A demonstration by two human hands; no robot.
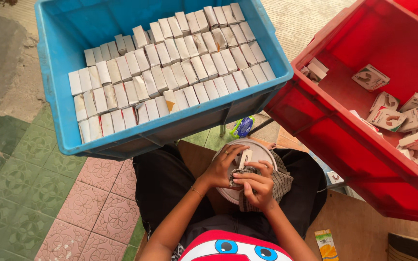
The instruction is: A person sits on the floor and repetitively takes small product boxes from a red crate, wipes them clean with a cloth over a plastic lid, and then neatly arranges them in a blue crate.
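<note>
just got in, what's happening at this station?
A seated person works over their lap. The left hand and right hand both hold a small white box above a round white lid and a checked cloth. Ahead, a blue crate is packed with neat rows of similar boxes standing on end. To the right, a red crate holds loose boxes lying at random.

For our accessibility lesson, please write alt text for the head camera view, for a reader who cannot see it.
Seen from above, a seated person's left hand and right hand hold a small white box against a checked cloth over a round white lid on their lap. Ahead sits a blue crate packed with white boxes; a red crate at right holds loose ones.
</note>
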